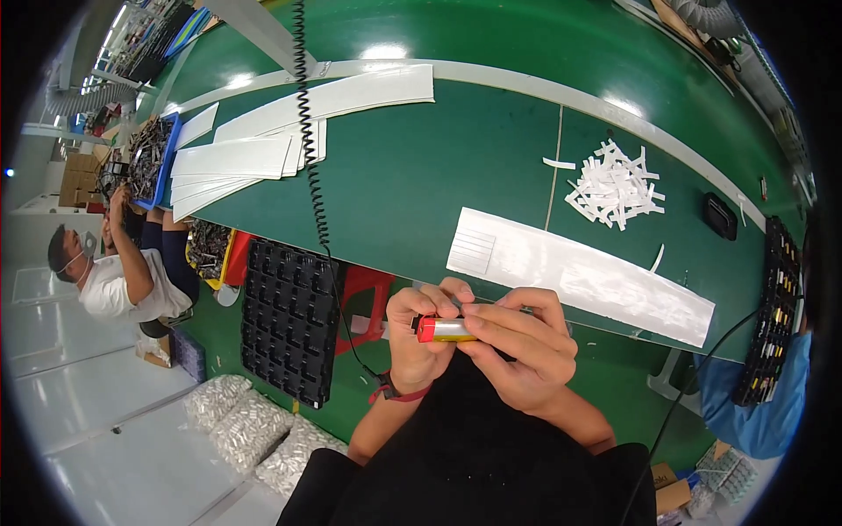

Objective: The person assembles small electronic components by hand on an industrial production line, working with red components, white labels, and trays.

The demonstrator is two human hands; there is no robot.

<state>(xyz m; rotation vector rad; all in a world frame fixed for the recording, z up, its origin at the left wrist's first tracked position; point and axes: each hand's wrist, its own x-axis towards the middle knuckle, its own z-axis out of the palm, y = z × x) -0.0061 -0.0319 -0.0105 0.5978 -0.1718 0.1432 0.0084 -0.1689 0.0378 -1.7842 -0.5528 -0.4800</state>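
Observation:
In front of my chest I hold a small silver cylindrical battery cell (450,330) with a red end and a yellowish lower side. My left hand (412,337) closes round its red end, fingertips curled over the top. From the other side, my right hand (524,346) presses its fingers along the silver body, and they hide that end. A red wrist strap (405,395) on my left wrist joins a black coiled cord (307,131). Just beyond my hands, on the green table (421,167), lies a glossy white sheet (579,272) with a ruled block at its left end.
A pile of white strips (617,186) and a black box (719,216) lie on the table's right. White sheets (254,158) fan out at left. A black tray (288,324) stands beside the near edge; another tray (775,307) is far right. A co-worker (132,272) sits at left.

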